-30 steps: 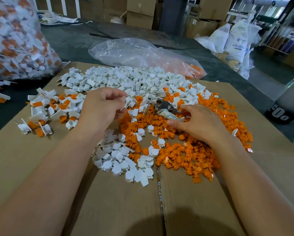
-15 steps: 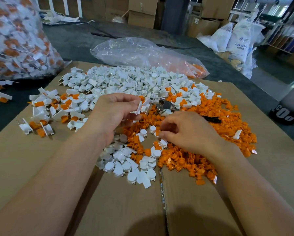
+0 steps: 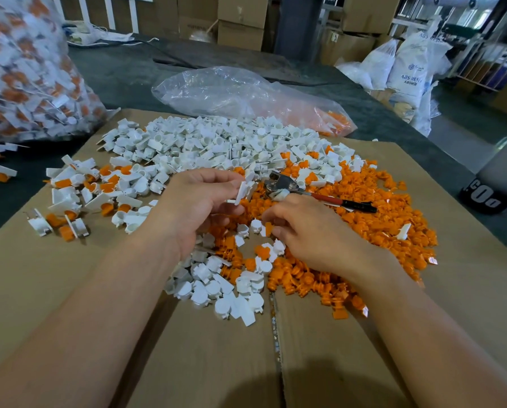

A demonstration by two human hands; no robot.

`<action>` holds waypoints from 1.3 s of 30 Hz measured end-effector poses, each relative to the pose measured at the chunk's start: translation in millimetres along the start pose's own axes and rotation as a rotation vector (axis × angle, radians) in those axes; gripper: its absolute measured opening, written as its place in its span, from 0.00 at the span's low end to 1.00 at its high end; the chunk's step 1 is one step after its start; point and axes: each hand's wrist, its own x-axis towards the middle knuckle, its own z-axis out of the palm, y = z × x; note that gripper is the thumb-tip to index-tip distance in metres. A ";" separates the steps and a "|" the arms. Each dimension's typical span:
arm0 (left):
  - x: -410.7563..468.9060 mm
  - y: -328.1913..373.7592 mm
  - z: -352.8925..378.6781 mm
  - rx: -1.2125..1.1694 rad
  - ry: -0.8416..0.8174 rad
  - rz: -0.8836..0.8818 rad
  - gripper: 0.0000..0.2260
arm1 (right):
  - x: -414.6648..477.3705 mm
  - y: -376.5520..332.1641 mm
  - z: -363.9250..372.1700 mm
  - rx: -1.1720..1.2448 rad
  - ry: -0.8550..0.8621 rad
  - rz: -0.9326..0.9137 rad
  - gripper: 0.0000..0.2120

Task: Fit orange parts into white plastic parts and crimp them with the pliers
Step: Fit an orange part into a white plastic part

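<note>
As fingers [image 3: 228, 179] pinch, left [image 3: 199, 198] holds white part [image 3: 242, 191] (right [image 3: 314, 234], orange part [image 3: 268, 229]).

Matt brown cardboard [image 3: 69, 290], smooth plastic white parts [image 3: 205, 142] & orange parts [image 3: 378, 219], shiny metal pliers [image 3: 281, 184], crinkly clear bag [image 3: 217, 89]

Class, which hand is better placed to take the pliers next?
Right hand: the pliers lie just beyond it; the left hand grips a white part. It pinches an orange part, though.

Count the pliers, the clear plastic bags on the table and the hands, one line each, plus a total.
Pliers: 1
Clear plastic bags: 2, the full bag and the nearly empty bag
Hands: 2, left hand pinching a white part, right hand pinching an orange part
Total: 5
</note>
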 end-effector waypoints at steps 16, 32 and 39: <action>-0.4 0.0 0.7 -0.124 -0.151 -0.040 0.06 | -6.1 -9.1 -10.4 0.573 0.441 0.019 0.13; -3.4 -0.2 5.4 -0.147 -0.226 0.008 0.08 | -4.8 -14.6 -5.9 0.696 0.446 -0.008 0.14; -2.9 -2.9 6.0 -0.071 -0.208 0.047 0.07 | -5.5 -12.9 -5.5 0.610 0.423 0.028 0.11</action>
